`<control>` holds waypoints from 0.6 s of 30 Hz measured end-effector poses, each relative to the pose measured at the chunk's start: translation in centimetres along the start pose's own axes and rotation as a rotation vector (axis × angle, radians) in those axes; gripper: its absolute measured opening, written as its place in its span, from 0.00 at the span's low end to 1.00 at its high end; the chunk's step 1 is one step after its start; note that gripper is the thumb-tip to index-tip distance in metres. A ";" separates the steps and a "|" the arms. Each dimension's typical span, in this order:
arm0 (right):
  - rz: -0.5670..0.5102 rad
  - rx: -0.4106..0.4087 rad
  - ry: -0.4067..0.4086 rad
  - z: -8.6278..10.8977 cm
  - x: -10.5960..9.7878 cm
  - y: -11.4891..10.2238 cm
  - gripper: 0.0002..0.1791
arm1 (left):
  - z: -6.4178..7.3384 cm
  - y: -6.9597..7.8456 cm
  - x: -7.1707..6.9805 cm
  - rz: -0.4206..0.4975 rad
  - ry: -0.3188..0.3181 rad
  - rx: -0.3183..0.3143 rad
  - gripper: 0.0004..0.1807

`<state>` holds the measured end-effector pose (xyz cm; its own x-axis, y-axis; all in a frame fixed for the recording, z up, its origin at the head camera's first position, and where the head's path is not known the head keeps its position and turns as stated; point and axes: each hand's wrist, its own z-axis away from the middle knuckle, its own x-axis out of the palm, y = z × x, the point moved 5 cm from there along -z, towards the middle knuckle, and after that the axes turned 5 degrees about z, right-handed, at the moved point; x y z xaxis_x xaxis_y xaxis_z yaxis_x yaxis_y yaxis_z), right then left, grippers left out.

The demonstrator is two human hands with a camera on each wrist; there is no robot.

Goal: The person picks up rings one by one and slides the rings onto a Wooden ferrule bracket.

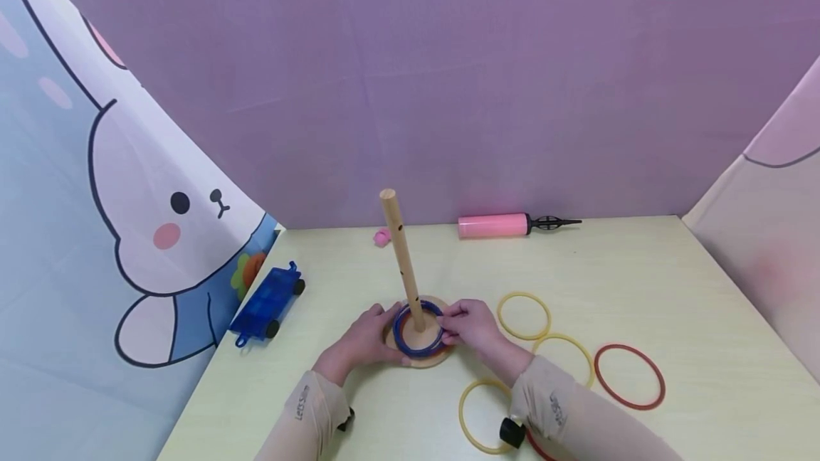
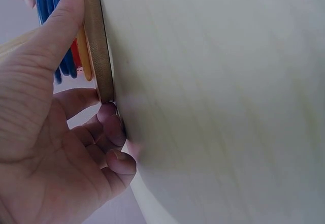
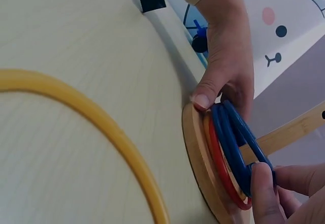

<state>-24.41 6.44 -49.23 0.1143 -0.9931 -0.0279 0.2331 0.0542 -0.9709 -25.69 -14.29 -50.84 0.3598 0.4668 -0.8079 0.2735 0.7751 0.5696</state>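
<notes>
A wooden base (image 1: 428, 363) with an upright wooden post (image 1: 405, 262) stands on the table. Stacked around the post are several blue rings (image 3: 231, 145), with a red ring (image 3: 221, 169) and a yellow one beneath. My left hand (image 1: 370, 338) holds the base by its left side, thumb over the rim and fingers at the edge in the left wrist view. On the opposite side, my right hand (image 1: 475, 327) pinches the top blue ring (image 3: 248, 136) between thumb and fingers. That ring tilts up from the stack on the side of the pinch.
Yellow rings (image 1: 549, 319) and a red ring (image 1: 663, 375) lie to the right, some beneath the right forearm. A blue toy cart (image 1: 265, 303) stands at the left edge. At the back are a pink pump (image 1: 492, 225) and a small pink object (image 1: 381, 237).
</notes>
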 end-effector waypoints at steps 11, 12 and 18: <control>0.046 -0.025 0.023 0.2 -0.9 0.1 0.07 | 0.2 0.2 -0.1 0.013 0.002 -0.006 0.63; 0.056 -0.032 0.018 0.6 -1.0 -0.4 0.07 | 0.2 0.1 -0.1 0.013 0.001 -0.008 0.63; 0.130 -0.059 0.043 0.9 -2.9 -1.2 0.05 | 0.1 0.0 -0.1 0.007 0.008 -0.010 0.63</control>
<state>-24.16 9.31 -47.72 0.0977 -0.9818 -0.1629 0.1619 0.1772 -0.9708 -25.61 -14.40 -50.70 0.3548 0.4755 -0.8050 0.2621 0.7758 0.5739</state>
